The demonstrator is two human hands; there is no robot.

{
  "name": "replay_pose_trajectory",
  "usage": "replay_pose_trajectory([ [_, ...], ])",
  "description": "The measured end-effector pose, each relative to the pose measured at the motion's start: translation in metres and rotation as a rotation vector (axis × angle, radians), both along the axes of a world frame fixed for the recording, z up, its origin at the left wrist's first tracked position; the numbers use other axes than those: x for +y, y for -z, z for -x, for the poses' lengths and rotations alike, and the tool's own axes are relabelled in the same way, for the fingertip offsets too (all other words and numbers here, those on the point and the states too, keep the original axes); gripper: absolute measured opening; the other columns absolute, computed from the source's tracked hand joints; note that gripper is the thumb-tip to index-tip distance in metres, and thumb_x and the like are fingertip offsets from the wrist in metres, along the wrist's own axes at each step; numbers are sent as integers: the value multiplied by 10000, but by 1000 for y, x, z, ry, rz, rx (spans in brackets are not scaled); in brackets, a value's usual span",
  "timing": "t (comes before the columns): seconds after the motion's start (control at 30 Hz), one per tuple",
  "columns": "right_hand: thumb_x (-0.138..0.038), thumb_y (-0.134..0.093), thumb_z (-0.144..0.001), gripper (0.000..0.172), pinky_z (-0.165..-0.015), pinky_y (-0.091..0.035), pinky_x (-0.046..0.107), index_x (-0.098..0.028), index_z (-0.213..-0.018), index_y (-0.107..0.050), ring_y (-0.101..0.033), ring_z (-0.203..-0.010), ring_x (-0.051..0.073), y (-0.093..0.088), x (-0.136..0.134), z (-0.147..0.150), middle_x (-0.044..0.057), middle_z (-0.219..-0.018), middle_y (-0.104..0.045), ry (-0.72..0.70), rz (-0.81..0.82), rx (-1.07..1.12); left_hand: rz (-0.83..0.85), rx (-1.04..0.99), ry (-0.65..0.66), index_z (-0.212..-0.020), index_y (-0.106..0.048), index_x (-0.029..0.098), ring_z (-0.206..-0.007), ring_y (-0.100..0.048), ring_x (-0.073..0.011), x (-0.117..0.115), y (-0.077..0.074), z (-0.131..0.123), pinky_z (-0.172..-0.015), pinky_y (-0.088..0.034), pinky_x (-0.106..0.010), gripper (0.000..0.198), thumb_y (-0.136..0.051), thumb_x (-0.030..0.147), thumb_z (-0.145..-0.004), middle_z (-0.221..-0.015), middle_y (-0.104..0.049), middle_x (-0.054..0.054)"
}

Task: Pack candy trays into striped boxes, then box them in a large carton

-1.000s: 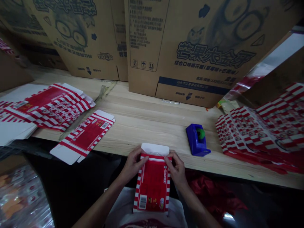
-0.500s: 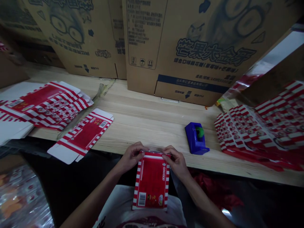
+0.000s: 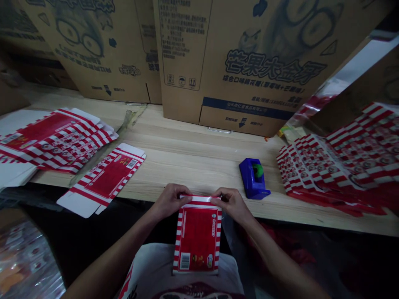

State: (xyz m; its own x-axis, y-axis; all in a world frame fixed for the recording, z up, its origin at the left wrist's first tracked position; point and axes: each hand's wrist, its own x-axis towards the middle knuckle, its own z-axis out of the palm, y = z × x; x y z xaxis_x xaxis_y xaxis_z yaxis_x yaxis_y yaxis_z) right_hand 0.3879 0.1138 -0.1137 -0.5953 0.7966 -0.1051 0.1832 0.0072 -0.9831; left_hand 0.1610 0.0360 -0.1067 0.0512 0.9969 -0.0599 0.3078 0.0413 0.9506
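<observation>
Left hand and right hand grasp a red-striped box at its far edge. Ahead of the grip, bench extends to a shipping carton; tape dispenser rightward.

Both hands pinch a carton (red-striped).

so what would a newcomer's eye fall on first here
Probably the red box with striped sides, at bottom centre, its upper edge between the left hand and the right hand. Next might come the bright blue tape dispenser, on the table beyond the right hand, and the striped red-and-white boxes massed at the right. Large printed cardboard cartons loom across the back.
</observation>
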Motion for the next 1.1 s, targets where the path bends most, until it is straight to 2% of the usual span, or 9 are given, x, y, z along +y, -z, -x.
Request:
replay_pose_trajectory([
  [0.2,-351,-683,-772,230,-535,-458,241,-161,-642,-674,-599,-565,147,-5,5,2,14,-616,-675,-56,-80,23,114,-151,53,-647,-667,110,-521,-540,-122,9,-4,4,-505,-385,-213,239,-656,330,-741,-564,-633,-19],
  [0.3,-314,-633,-838,202,-623,-492,260,-168,-714,-696,-642,-669,167,0,-4,-5,38,-722,-707,-39,-285,12,-14,-15,70,-708,-691,116,-611,-591,-136,1,-6,1,-567,-419,-220,250,-596,313,-826,-652,-669,-36],
  [0.43,-265,-714,-793,102,-763,-523,305,-196,-869,-718,-681,-831,208,13,-18,-14,64,-897,-738,55,-455,53,-225,109,44,-937,-722,152,-830,-674,-176,-13,3,-9,-749,-487,-248,179,-629,266,-834,-904,-741,-68],
  [0.67,-225,-618,-864,87,-808,-516,320,-211,-821,-692,-676,-873,199,41,-42,-8,51,-909,-729,248,-367,67,-258,76,-183,-875,-712,164,-873,-691,-202,-24,33,-32,-805,-509,-295,124,-608,208,-826,-908,-747,-85],
  [0.77,-235,-594,-879,105,-844,-510,328,-217,-861,-696,-669,-902,197,41,-50,-6,48,-934,-727,273,-350,55,-220,-40,-226,-798,-668,167,-821,-666,-192,-25,34,-39,-771,-491,-288,96,-609,235,-831,-836,-711,-62],
  [0.87,-276,-621,-860,225,-871,-510,341,-231,-1072,-681,-646,-1011,211,32,-42,-21,69,-1122,-693,249,-339,25,-176,-170,-233,-765,-640,174,-798,-621,-175,-22,32,-39,-745,-459,-271,127,-615,272,-841,-808,-647,-36],
  [0.97,-334,-634,-832,303,-738,-524,314,-217,-1110,-658,-644,-920,201,18,-14,-59,89,-1132,-665,552,-420,-13,-149,-225,-156,-817,-684,180,-796,-581,-168,-16,33,-36,-727,-433,-267,145,-613,302,-850,-825,-596,-32],
  [1.03,-368,-631,-813,252,-666,-493,295,-195,-987,-683,-612,-816,184,11,9,-90,84,-1021,-662,846,-502,-64,-127,-243,-111,-844,-707,185,-778,-562,-164,-12,34,-36,-702,-421,-263,161,-613,315,-851,-816,-576,-32],
  [1.1,-405,-673,-744,244,-626,-457,286,-177,-832,-694,-570,-740,174,9,30,-115,69,-912,-652,965,-479,-114,-113,-246,-95,-824,-712,186,-763,-551,-160,-10,34,-37,-695,-412,-261,158,-629,320,-841,-798,-569,-28],
])
